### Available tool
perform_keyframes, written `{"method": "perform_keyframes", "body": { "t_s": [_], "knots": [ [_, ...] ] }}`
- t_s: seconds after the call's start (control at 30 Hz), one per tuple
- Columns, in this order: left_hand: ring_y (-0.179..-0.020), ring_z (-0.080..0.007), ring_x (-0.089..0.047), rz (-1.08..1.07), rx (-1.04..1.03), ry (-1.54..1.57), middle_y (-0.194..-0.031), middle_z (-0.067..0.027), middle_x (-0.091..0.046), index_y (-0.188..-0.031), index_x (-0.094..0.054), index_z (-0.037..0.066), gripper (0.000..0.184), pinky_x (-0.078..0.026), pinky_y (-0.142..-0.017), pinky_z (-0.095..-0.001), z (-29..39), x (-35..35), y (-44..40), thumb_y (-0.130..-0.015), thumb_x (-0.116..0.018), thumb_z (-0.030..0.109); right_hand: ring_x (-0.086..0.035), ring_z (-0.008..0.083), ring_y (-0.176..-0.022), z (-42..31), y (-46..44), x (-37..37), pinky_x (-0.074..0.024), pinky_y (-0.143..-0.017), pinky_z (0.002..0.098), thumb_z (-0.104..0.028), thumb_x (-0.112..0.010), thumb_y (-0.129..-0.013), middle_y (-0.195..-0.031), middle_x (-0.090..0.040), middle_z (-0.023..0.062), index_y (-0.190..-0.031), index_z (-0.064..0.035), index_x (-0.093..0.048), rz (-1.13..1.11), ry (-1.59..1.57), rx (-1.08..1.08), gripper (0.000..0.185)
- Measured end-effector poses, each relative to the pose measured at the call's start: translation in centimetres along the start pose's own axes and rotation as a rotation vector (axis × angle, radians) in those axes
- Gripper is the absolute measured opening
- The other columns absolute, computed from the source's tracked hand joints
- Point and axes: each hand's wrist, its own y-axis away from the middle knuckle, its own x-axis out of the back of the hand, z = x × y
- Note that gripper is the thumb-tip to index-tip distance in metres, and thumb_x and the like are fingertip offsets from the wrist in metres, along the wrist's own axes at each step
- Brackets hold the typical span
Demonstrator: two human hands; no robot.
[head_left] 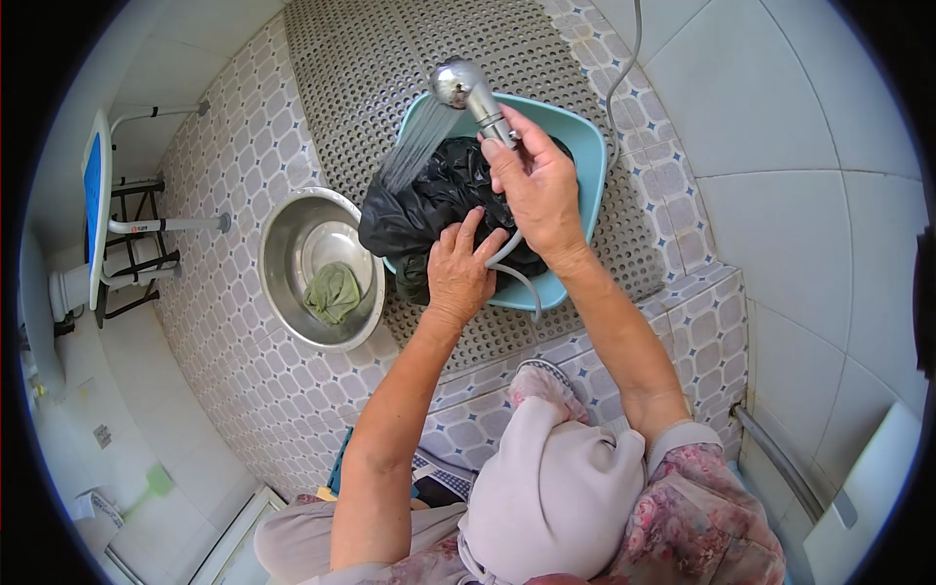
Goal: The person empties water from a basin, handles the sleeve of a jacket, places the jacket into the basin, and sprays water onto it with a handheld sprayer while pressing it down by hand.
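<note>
My right hand [541, 187] is closed around the handle of a chrome shower head [456, 84], which sprays water down to the left. The water lands on a bunched, wet black garment [414, 210] heaped in a light blue basin [592, 161] and hanging over its left side. My left hand [463, 268] is on the lower part of the garment, with bent fingers gripping the cloth. A pale grey hose [522, 276] passes beside my left fingers and over the basin's near edge.
To the left, a metal bowl [276, 253] holds a crumpled green cloth [332, 292]. Under the basin lies a grey perforated mat [361, 58] on patterned tile. A stool with a blue-and-white seat [96, 210] stands at far left; a metal pipe [780, 463] runs along the right wall.
</note>
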Motion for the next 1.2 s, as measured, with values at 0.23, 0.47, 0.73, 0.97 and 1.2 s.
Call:
{"method": "perform_keyframes", "body": {
  "t_s": [0.23,0.47,0.73,0.97,1.2],
  "knots": [
    [-0.109,-0.0332,-0.049,-0.020,-0.007,-0.002,-0.134,-0.0106,-0.047,-0.122,-0.060,0.018,0.072,-0.044,-0.093,-0.0410,-0.1,-0.2,0.1,-0.053,-0.073,0.006,-0.052,0.0042,-0.062,1.9,-1.1,-0.8,-0.0446,-0.055,0.0209,-0.017,-0.061,-0.094,-0.077,-0.058,-0.0006,-0.133,0.0020,-0.049,0.188,-0.002,0.109,0.045],
    [-0.108,-0.0330,-0.050,0.015,0.003,0.035,-0.133,-0.0098,-0.048,-0.120,-0.062,0.020,0.071,-0.045,-0.092,-0.0409,0.0,-0.3,-0.1,-0.052,-0.073,0.005,-0.052,0.0038,-0.062,2.2,-1.2,-1.1,-0.0441,-0.056,0.0198,-0.016,-0.062,-0.094,-0.076,-0.057,-0.0024,-0.132,0.0019,-0.051,0.148,-0.119,0.104,0.044],
    [-0.111,-0.0282,-0.051,-0.076,0.059,0.206,-0.128,-0.0057,-0.050,-0.108,-0.064,0.024,0.060,-0.049,-0.086,-0.0401,-1.5,0.5,-1.4,-0.053,-0.078,0.005,-0.047,0.0018,-0.065,-0.8,1.0,-0.1,-0.0420,-0.057,0.0174,-0.015,-0.061,-0.094,-0.087,-0.061,-0.0009,-0.131,-0.0001,-0.053,-0.144,-0.173,-0.071,0.041],
    [-0.112,-0.0294,-0.050,-0.081,0.058,0.232,-0.129,-0.0066,-0.050,-0.110,-0.064,0.022,0.060,-0.049,-0.089,-0.0403,-2.1,0.5,-1.3,-0.053,-0.077,0.005,-0.051,0.0047,-0.071,-0.3,1.3,-0.1,-0.0459,-0.063,0.0215,-0.015,-0.066,-0.091,-0.087,-0.062,0.0000,-0.129,-0.0021,-0.056,-0.173,0.219,0.024,0.042],
    [-0.112,-0.0323,-0.050,-0.043,0.051,0.243,-0.129,-0.0087,-0.051,-0.109,-0.064,0.019,0.060,-0.047,-0.095,-0.0402,-1.7,0.6,-1.4,-0.054,-0.076,0.003,-0.049,0.0031,-0.064,-1.6,1.9,5.9,-0.0422,-0.054,0.0185,-0.015,-0.062,-0.094,-0.086,-0.061,-0.0003,-0.134,-0.0006,-0.051,0.234,0.190,0.097,0.043]
  ]
}}
